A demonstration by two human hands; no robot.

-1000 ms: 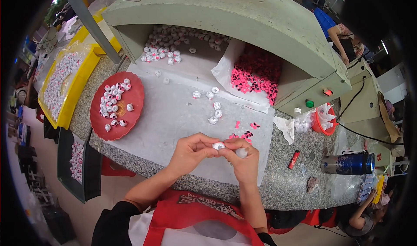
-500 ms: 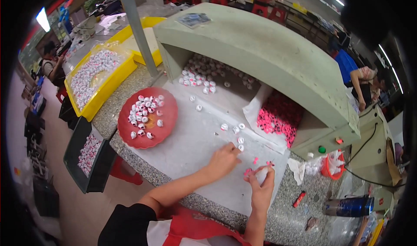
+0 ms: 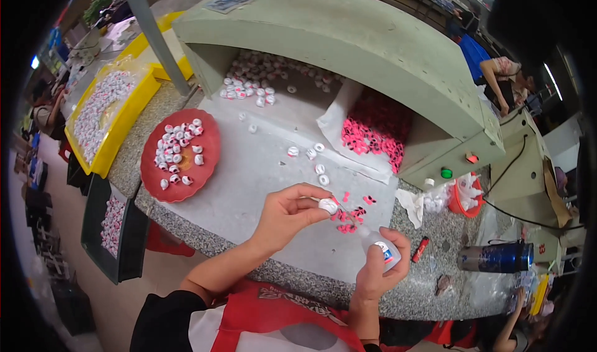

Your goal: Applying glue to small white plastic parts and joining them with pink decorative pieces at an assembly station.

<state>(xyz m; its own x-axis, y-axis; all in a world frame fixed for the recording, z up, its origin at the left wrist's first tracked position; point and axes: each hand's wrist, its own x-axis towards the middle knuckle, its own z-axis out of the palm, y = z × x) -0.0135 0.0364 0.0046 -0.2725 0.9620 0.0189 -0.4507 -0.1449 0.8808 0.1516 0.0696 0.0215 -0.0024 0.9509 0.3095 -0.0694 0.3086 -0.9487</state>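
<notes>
My left hand (image 3: 281,218) pinches a small white ball-like piece (image 3: 328,206) between thumb and fingertips. In my right hand (image 3: 380,280) is a small translucent squeeze bottle (image 3: 371,241) with a label, its thin nozzle pointing up and left toward the white piece. Whether the tip touches the piece I cannot tell. Small pink and black bow-shaped pieces (image 3: 346,229) lie on the white paper (image 3: 249,190) between the hands. Several loose white pieces (image 3: 320,169) sit farther back on the paper.
A pale green two-bay box (image 3: 348,35) holds white pieces and pink pieces (image 3: 377,128). At left are a red plate (image 3: 210,150), a yellow tray (image 3: 118,147) and a dark green crate (image 3: 118,268). Right: red basket (image 3: 460,203), red tube (image 3: 420,250), blue bottle (image 3: 497,257). Other people sit nearby.
My left hand has picked up a white piece and come right and nearer. The right hand has turned the bottle so its nozzle points at that piece. The head view has shifted.
</notes>
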